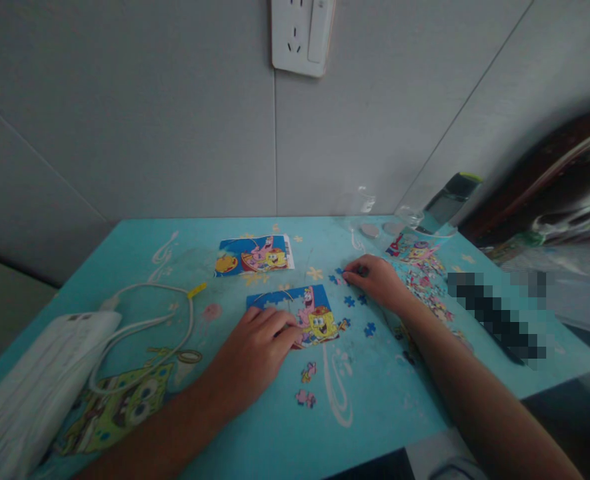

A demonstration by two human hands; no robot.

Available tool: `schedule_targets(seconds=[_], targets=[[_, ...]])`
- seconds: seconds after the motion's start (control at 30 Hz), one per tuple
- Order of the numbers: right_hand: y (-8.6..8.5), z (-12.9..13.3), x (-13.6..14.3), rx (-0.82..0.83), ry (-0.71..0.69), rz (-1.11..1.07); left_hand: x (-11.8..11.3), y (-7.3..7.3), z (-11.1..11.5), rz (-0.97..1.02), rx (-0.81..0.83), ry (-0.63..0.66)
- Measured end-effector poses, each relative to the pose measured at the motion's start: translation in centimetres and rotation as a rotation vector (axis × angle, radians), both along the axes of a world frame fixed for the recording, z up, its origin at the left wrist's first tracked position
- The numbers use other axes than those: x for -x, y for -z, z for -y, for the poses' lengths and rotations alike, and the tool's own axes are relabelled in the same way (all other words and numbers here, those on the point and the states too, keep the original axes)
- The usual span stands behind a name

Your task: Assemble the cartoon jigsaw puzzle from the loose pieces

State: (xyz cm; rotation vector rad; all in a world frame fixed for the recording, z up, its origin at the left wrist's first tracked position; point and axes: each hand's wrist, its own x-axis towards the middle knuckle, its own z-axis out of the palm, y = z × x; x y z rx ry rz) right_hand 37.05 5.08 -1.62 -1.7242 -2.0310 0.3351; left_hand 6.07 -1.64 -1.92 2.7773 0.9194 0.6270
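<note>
A partly assembled cartoon jigsaw [319, 319] lies on the blue table. My left hand [262, 343] rests on its lower left part, fingers bent and spread a little over the pieces. To the right, my right hand [372, 275] has thumb and fingertips pinched together at a small blue piece [339, 273]. Several loose blue pieces [369, 329] lie between the jigsaw and my right forearm. Below the jigsaw are a yellow and pink piece [309, 372] and a pink piece [305, 399]. Behind it lies a picture card [255, 256] with a similar cartoon.
A heap of small pieces [427, 283] spreads beyond my right forearm, near a clear tub [419, 243]. A white power strip [49, 373] with a looped cable [192, 320] sits at left. A dark, pixelated object [497, 320] lies at right. The wall bounds the table's back.
</note>
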Motion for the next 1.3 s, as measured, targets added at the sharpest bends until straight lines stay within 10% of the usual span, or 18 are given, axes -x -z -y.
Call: schedule_targets(seconds=[0.77,1.07,1.3], targets=[[-1.0,6.1,9.6,0.349,-0.192,-0.730,-0.3,0.5,-0.6,0.105,0.019,-0.233],[-0.9,6.5,9.8,0.399,-0.270,-0.759,-0.4,0.3,-0.7,0.086,0.030,-0.209],[-1.0,6.0,8.6,0.093,-0.173,-0.388,0.3,0.3,-1.2,0.012,-0.005,-0.234]])
